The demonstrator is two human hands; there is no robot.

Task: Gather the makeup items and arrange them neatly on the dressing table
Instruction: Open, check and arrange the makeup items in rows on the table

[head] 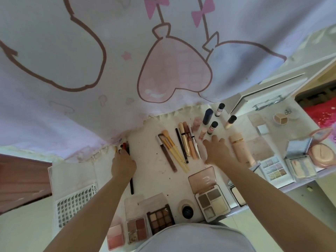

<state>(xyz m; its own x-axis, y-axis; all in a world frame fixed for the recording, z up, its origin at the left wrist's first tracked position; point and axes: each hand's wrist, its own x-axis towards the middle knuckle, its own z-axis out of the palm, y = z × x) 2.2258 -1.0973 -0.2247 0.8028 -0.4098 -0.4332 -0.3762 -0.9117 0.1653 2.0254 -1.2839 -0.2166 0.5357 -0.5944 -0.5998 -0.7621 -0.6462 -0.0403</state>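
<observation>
Our left hand was closed around a small bundle of brushes at about nine o'clock on the dressing table, the fingers curled tight so that only the red and dark tips showed above the knuckles and one dark handle stuck out below the palm toward six o'clock. Our right hand lay flat and empty near the centre, fingers spread and pointing to twelve o'clock, just short of the small bottles standing at one o'clock. The relation that mattered, we judged, was between the bundle and the row already laid out: the yellow-handled brushes, the brown pencil and the gold tubes lay side by side just to the right of our left hand, at its three o'clock, their long axes running roughly from eleven to five o'clock. The bundle in our grip ran nearer twelve to six, so it seemed to need a slight clockwise turn to match the row. The left hand was the nearer one to the free strip of table beside the pencil; the right hand sat on the far side of the row, beside the peach bottle lying on its side. Palettes lined the near edge at six o'clock, well clear of that strip.
</observation>
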